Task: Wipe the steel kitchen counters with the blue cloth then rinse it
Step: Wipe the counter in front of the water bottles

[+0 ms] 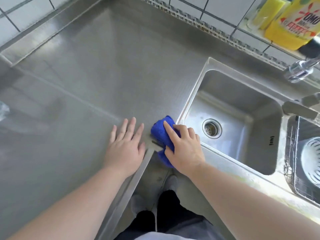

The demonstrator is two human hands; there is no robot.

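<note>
The blue cloth (pixel 160 131) lies bunched at the inner corner of the L-shaped steel counter (pixel 97 70), just left of the sink. My right hand (pixel 183 146) grips the cloth, index finger stretched along its top, the other fingers curled over it. Part of the cloth hangs over the counter's front edge below my hand. My left hand (pixel 125 144) rests flat on the counter beside the cloth, fingers straight and spread, holding nothing.
A steel sink (pixel 232 94) with a drain strainer (pixel 211 128) sits to the right; a second basin holds a white strainer basket (pixel 311 158). A tap (pixel 301 68) stands behind. A yellow detergent bottle (pixel 294 19) and sponge sit on a wall shelf. Tiled wall surrounds the counter.
</note>
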